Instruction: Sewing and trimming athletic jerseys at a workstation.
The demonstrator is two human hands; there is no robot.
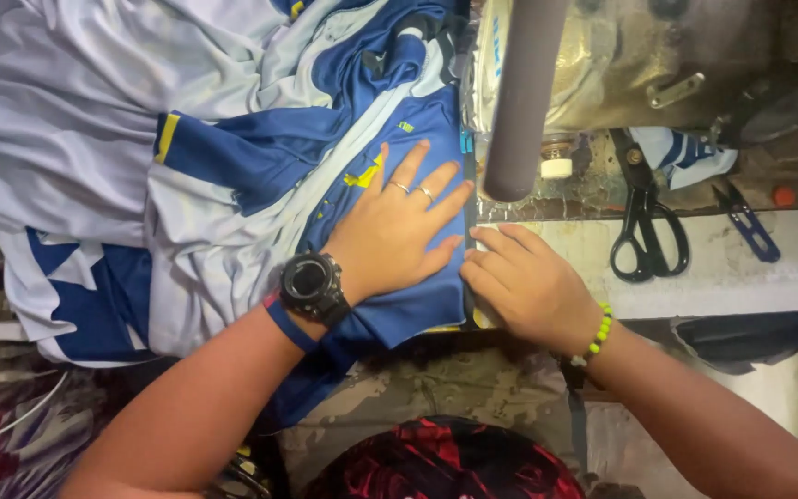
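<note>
A worn, pale worktable (741, 268) stretches right of the hands, black-handled scissors (644, 226) lying on it (a grimy metal sewing machine (658, 65) beyond).

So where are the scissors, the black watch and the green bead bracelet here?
scissors (644, 231): head view, on the black blades just above the handle loops.
black watch (310, 280): head view, on the round face, left wrist.
green bead bracelet (600, 333): head view, on the beads at the right wrist.
</note>
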